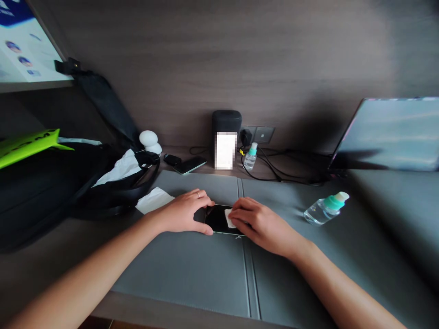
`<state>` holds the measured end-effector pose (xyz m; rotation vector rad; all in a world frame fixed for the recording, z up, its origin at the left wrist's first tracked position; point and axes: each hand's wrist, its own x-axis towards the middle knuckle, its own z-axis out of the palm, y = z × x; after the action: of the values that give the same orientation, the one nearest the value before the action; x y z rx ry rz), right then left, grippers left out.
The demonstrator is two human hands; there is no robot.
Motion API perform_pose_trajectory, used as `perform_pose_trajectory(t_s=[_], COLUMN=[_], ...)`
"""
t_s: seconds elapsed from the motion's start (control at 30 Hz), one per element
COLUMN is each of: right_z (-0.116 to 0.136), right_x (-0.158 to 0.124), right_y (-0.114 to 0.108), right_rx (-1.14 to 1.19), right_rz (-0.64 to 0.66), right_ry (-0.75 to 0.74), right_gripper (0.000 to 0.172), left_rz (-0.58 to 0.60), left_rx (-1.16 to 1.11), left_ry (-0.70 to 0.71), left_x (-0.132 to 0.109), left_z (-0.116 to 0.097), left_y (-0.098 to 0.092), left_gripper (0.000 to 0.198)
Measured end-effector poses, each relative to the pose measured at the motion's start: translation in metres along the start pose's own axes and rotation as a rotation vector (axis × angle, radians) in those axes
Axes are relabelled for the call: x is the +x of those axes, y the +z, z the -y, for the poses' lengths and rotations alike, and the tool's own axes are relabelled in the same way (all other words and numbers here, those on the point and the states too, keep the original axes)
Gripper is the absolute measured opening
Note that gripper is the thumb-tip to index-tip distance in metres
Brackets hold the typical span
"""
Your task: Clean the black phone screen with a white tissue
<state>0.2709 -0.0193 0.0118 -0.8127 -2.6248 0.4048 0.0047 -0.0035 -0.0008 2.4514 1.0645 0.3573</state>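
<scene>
A black phone [216, 219] lies flat, screen up, on the grey desk mat [192, 269] in the middle of the view. My left hand [187, 212] grips the phone's left end, thumb along its near edge and fingers curled over the far edge. My right hand [260, 221] presses a small white wipe [228, 218] against the screen with closed fingertips. A small clear spray bottle [325, 209] with a teal cap lies on its side on the mat to the right of my right hand.
A black bag [68, 187] with white paper and a white tissue [154, 199] sit left. At the back stand a dark speaker [226, 124], a second phone [190, 165], an upright small bottle [251, 156], cables and a wall socket. A laptop [387, 135] stands open far right.
</scene>
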Motion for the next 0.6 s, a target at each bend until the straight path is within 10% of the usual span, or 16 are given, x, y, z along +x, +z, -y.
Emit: perform_pose_trajectory(t_s=[0.6], right_z=[0.0038], right_x=[0.001], right_y=[0.0016], right_rx=[-0.025], right_rz=[0.001], right_ry=[0.05], right_gripper=[0.031], left_rz=[0.001], left_rx=[0.018], left_ry=[-0.012], left_x=[-0.0003], left_z=[-0.0019], left_y=[0.0002], left_gripper=[0.055])
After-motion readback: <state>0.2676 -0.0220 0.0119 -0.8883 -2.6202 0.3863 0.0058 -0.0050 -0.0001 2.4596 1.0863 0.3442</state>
